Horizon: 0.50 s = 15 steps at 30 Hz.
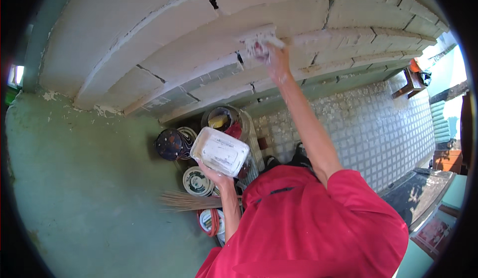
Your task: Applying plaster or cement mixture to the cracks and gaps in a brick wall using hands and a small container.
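My left hand (216, 177) grips a white rectangular plastic tub (219, 152) from below, near the middle of the view. White paste is smeared over the tub's inside. Stretched up to the wall, my right hand (271, 59) is closed around a paste-covered putty knife (260, 35), its wide edge against the wall. Fingers and paste hide most of the tool's handle, though a bit of red shows. The block wall (199, 44) is pale with whitish coating, and has stepped ledges and dark open joints. White paste also coats the fingers of my right hand.
Below the tub stand paint buckets (198, 181), a dark speckled round container (169, 144) and a larger bucket holding a yellow item (217, 120). A stick broom (181, 201) lies beside them. Patterned tiles (358, 113) cover the floor; a wooden stool (411, 83) stands far right.
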{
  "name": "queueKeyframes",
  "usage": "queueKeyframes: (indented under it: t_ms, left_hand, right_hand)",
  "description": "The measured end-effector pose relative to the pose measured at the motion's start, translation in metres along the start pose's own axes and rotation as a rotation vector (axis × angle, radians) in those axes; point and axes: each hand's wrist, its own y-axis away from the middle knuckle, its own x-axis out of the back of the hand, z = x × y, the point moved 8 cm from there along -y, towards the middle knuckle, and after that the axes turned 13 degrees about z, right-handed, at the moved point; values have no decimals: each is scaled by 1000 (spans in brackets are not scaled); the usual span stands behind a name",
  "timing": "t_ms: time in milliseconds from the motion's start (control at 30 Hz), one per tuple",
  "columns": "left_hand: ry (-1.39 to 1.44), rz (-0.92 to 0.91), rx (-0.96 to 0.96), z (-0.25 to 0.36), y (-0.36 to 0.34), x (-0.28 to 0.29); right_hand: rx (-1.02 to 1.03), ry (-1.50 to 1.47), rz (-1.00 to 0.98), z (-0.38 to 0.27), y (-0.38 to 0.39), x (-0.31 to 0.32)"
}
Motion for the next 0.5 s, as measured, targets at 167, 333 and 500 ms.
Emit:
queueKeyframes:
  t_ms: [167, 333, 500]
  left_hand:
    - [-59, -6, -58, 3, 12, -11]
    - [17, -15, -7, -4, 7, 5]
    - [-22, -3, 0, -1, 9, 5]
  right_hand:
    - [-117, 74, 194, 24, -15, 42]
    - [-24, 35, 156, 10, -22, 23]
    - [112, 38, -56, -24, -9, -12]
